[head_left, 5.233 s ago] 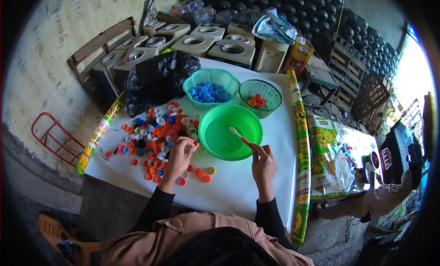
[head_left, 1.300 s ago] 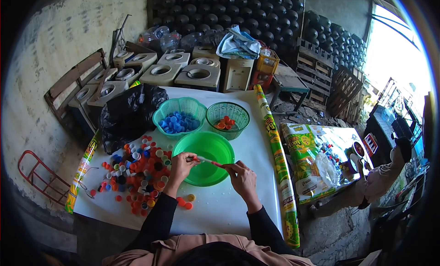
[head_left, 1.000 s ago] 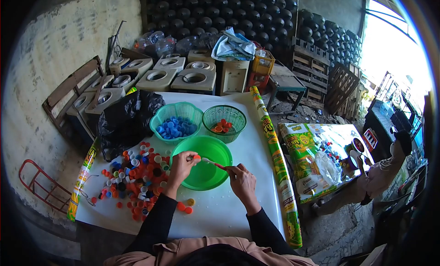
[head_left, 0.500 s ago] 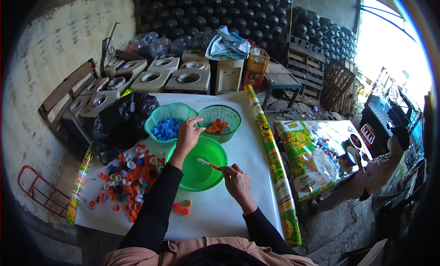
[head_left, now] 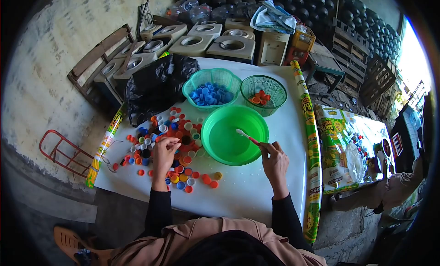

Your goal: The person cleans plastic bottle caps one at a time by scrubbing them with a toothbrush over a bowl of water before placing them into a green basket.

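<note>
My right hand (head_left: 275, 164) holds a red and white toothbrush (head_left: 250, 137), its head over the green basin (head_left: 234, 161) of liquid. My left hand (head_left: 165, 157) is over the loose bottle caps (head_left: 187, 159), left of the basin, its fingers pinched together; anything between them is too small to make out. Behind the basin, a light green basket (head_left: 189, 88) holds blue caps (head_left: 211, 94). To its right a darker green basket (head_left: 277, 101) holds orange caps (head_left: 260, 97).
A black plastic bag (head_left: 151, 89) lies at the table's back left. Rolled printed sheeting (head_left: 311, 156) runs along the right edge. Further right, a person (head_left: 398, 188) is beside a second table (head_left: 332, 174) with caps on it. Stacked appliances (head_left: 195, 45) stand behind.
My left hand has moved from above the baskets back down to the loose caps. The view has shifted, and my right hand still holds the toothbrush over the basin.
</note>
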The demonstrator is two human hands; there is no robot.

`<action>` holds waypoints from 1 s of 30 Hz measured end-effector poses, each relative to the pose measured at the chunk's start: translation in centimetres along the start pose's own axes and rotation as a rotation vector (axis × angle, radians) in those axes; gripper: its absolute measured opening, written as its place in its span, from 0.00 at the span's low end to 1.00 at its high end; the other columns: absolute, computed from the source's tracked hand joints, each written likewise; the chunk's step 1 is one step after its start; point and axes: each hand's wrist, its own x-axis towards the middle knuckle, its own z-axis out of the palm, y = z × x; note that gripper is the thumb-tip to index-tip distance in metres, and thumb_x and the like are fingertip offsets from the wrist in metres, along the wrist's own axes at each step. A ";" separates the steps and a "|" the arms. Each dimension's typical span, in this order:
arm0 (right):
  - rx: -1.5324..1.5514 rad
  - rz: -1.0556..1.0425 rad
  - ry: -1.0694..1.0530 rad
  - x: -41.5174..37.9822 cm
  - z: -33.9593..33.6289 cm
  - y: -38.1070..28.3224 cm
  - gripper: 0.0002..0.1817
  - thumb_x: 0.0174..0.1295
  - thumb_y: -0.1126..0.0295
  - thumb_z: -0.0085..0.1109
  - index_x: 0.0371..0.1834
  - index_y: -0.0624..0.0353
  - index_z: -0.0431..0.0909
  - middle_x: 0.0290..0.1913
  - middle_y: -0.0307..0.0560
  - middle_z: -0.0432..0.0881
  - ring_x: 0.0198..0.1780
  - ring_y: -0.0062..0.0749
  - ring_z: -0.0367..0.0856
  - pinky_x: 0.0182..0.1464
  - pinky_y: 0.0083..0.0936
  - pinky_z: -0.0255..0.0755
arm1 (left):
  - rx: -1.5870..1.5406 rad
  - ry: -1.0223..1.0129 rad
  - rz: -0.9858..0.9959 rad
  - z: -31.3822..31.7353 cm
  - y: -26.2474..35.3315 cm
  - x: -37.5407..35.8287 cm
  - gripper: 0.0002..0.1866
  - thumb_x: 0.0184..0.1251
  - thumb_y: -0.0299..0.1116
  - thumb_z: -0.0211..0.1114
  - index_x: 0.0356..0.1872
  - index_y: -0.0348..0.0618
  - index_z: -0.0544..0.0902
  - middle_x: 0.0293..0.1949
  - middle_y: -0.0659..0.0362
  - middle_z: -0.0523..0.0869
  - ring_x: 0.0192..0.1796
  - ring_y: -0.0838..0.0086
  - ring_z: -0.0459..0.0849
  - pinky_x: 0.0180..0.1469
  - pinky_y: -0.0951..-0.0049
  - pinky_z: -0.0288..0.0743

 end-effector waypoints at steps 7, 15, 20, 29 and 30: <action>-0.007 0.006 -0.010 0.0 -0.1 0.0 0.06 0.65 0.65 0.66 0.41 0.47 0.90 0.31 0.41 0.81 0.29 0.40 0.83 0.32 0.35 0.73 | 0.165 0.013 0.175 5.2 -2.8 -0.5 0.10 0.57 0.21 0.71 0.42 0.36 0.87 0.40 0.52 0.86 0.41 0.58 0.87 0.46 0.61 0.80; -0.007 -0.004 -0.004 -0.1 0.0 0.0 0.06 0.65 0.65 0.66 0.41 0.48 0.90 0.30 0.41 0.80 0.29 0.40 0.82 0.31 0.35 0.72 | 0.290 0.008 0.219 6.6 -4.4 0.6 0.07 0.57 0.20 0.70 0.37 0.34 0.85 0.39 0.50 0.86 0.44 0.53 0.85 0.49 0.58 0.78; 0.005 -0.007 0.008 -0.1 -0.2 -0.3 0.06 0.66 0.65 0.66 0.41 0.47 0.90 0.30 0.42 0.79 0.29 0.40 0.82 0.31 0.36 0.72 | -0.254 0.013 0.065 4.5 0.6 0.8 0.07 0.67 0.23 0.70 0.37 0.30 0.81 0.42 0.51 0.88 0.42 0.67 0.89 0.46 0.70 0.83; -0.111 -0.185 0.110 -0.1 0.0 -0.8 0.10 0.59 0.71 0.68 0.42 0.44 0.90 0.34 0.36 0.79 0.36 0.34 0.78 0.35 0.33 0.74 | -0.793 -0.322 -0.111 9.9 5.0 3.3 0.09 0.73 0.27 0.67 0.44 0.31 0.79 0.42 0.54 0.88 0.44 0.74 0.89 0.48 0.77 0.83; -0.119 -0.212 0.109 -0.2 0.2 -0.8 0.11 0.58 0.72 0.68 0.42 0.44 0.90 0.34 0.36 0.80 0.36 0.34 0.78 0.36 0.32 0.75 | -0.783 -0.333 -0.130 10.3 6.0 3.3 0.10 0.74 0.28 0.66 0.48 0.31 0.80 0.42 0.55 0.87 0.43 0.75 0.88 0.47 0.78 0.83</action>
